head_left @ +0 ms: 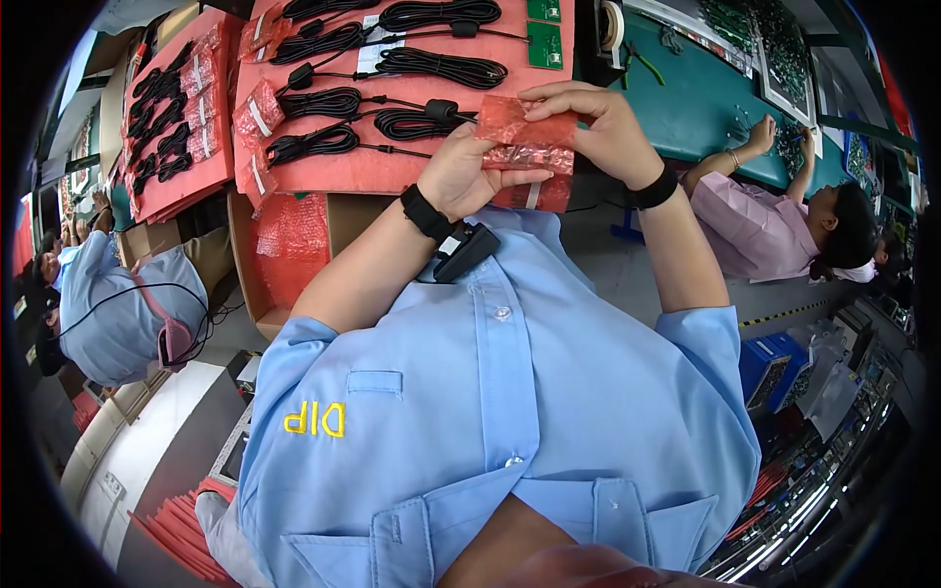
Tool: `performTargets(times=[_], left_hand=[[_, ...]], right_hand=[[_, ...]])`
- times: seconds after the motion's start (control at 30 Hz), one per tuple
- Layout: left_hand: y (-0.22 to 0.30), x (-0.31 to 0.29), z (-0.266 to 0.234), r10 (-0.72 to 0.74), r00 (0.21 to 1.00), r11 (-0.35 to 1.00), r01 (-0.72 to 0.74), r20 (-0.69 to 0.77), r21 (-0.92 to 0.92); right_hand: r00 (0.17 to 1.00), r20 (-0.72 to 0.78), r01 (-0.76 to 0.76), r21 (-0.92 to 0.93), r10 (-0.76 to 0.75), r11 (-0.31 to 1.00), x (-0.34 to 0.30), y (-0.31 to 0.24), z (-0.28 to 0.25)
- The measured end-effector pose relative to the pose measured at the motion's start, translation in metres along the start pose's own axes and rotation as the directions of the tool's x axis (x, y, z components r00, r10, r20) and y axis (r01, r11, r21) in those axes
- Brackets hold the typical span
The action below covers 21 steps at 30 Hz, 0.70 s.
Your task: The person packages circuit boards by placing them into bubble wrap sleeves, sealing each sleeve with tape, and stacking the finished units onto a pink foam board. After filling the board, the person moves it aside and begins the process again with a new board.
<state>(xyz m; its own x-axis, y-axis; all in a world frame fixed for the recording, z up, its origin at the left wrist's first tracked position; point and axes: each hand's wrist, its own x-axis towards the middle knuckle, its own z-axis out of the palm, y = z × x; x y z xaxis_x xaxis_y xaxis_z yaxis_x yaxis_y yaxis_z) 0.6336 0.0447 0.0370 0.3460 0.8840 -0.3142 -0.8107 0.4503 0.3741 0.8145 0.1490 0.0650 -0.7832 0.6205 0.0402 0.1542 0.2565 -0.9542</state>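
A red, see-through bubble-wrap bag point(518, 123) is held between my two hands, over the near edge of a pink foam sheet point(392, 176). The fingers of my left hand point(459, 178) are at the bag's left and lower edge, with the bag hiding part of them. From the right, my right hand point(610, 132) grips the bag, thumb below and fingers over its top. Just beyond my left hand lies a coiled black cable point(412, 123) with a thick barrel-shaped lump. Whether anything is inside the bag cannot be made out.
Several coiled black cables point(441, 67) and red bubble-wrap bags point(257, 113) lie in rows on the foam. Green circuit boards point(545, 44) sit at its far right corner. A cardboard box point(245, 260) stands below. Pliers point(642, 67) rest on a green bench, where a co-worker point(760, 220) sits.
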Motion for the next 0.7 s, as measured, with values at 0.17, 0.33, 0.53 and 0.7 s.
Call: performTargets(times=[0.17,0.33,0.53,0.7], left_hand=[[0.018,0.002,0.017,-0.151,0.988,0.966,0.147,-0.004,-0.215],[0.01,0.005,0.01,-0.129,0.985,0.99,0.122,-0.118,-0.064],[0.008,0.004,0.016,-0.13,0.953,0.99,0.139,-0.272,0.015],[0.003,0.006,0.012,-0.136,0.95,0.991,0.129,-0.282,-0.046]], right_hand=[[0.986,0.074,0.161,-0.138,-0.152,0.977,-0.006,0.001,-0.013],[0.985,-0.048,0.167,-0.021,-0.167,0.986,-0.007,0.022,-0.025],[0.592,-0.684,-0.56,0.032,0.427,0.828,-0.003,0.182,-0.119],[0.518,-0.514,-0.722,0.165,0.683,0.672,0.021,0.22,-0.116]])
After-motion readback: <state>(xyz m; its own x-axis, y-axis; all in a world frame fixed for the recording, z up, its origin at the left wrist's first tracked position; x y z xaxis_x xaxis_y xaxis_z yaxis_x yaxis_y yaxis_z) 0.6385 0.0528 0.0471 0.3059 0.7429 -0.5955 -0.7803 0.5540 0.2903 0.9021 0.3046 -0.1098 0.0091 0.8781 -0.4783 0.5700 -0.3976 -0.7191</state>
